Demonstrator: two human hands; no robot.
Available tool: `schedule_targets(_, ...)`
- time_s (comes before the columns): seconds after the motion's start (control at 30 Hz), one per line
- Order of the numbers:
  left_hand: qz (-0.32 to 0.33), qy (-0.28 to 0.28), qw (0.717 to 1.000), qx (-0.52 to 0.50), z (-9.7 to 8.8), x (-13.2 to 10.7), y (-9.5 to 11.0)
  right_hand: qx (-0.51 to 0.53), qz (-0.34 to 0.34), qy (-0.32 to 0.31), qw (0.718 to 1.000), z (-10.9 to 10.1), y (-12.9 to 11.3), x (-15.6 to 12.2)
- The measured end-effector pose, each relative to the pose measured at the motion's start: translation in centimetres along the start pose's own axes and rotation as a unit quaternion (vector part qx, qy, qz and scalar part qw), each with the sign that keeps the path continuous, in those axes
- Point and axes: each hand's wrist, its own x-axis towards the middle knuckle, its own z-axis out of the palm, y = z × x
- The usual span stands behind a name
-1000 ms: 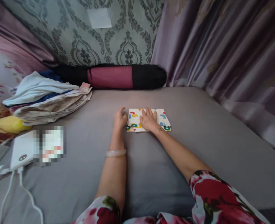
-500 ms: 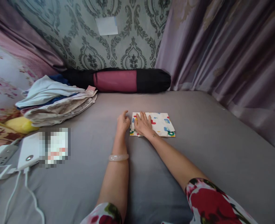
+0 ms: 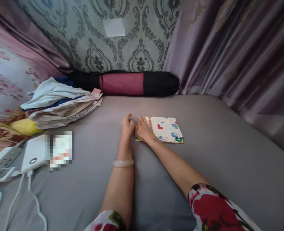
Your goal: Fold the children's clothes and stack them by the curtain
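Note:
A flat, folded white piece with red, blue, yellow and green prints (image 3: 167, 126) lies on the grey sheet; whether it is cloth or paper I cannot tell. My right hand (image 3: 143, 129) rests flat on its left part, fingers stretched out toward the far edge and covering some of the print. Just beyond the left edge, my left hand (image 3: 127, 126) stands on its side on the sheet. Its index finger points forward, apart from the thumb, and holds nothing visible; the lower fingers are hidden. A pale bangle (image 3: 123, 163) circles my left forearm.
A pile of folded clothes (image 3: 64, 104) lies at the left. Nearer are a white power bank (image 3: 34, 154) with cables, a power strip (image 3: 5, 160) and a blurred-out item (image 3: 61, 150). A long black and maroon bag (image 3: 122, 84) runs along the wall, and curtains (image 3: 228, 48) hang right.
My right hand has slid left across the folded printed piece, closer to my left hand, uncovering more of the print. The left hand stays about where it was. The view has shifted slightly.

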Motion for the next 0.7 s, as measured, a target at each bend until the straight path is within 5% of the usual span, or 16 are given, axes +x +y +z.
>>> schedule_targets(0.2,0.009,-0.004,1.000,-0.008,0.3,0.0,0.1,0.015,-0.001,-0.011,1.000,0.0,0.1,0.1)
schedule_targets(0.37,0.049,-0.024,0.998,0.042,0.8,-0.4,0.8,0.043,-0.011,-0.008,0.999,-2.0,1.9,-0.6)
schedule_targets(0.57,0.177,-0.134,0.962,0.159,2.7,-1.9,2.0,-0.033,0.021,-0.003,0.999,-3.1,6.1,-2.4)
schedule_targets(0.7,0.184,-0.199,0.934,0.231,3.7,-2.8,2.5,-0.041,0.024,-0.016,0.999,-2.1,7.1,-2.7)
